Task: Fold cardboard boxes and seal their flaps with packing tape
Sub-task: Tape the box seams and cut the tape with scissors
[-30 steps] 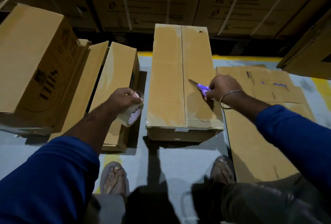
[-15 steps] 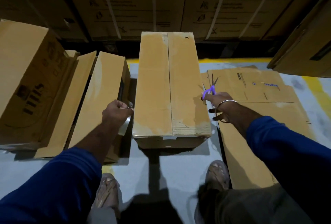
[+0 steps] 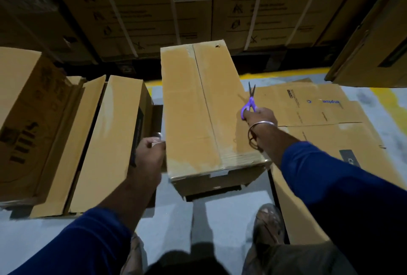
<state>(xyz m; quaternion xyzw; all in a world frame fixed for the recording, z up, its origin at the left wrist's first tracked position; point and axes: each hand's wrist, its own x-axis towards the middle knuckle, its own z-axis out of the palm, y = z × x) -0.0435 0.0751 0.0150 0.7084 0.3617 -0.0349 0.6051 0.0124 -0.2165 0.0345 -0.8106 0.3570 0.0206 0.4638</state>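
Observation:
A long closed cardboard box (image 3: 193,107) stands on the floor in front of me, its top seam taped lengthwise. My left hand (image 3: 149,153) grips a roll of clear packing tape (image 3: 157,137) low in the gap by the box's left side; the roll is mostly hidden behind the hand. My right hand (image 3: 259,118) holds purple-handled scissors (image 3: 250,103) at the box's right edge, blades pointing away from me over the flat cardboard.
Flattened cardboard sheets (image 3: 319,125) lie on the floor to the right. More folded boxes (image 3: 110,138) stand close on the left. A wall of stacked cartons (image 3: 198,6) fills the back. My sandalled foot (image 3: 267,224) is below the box.
My left hand lowered the tape roll into the gap beside the box. My right hand moved the scissors off the box top to its right edge, blades turned away.

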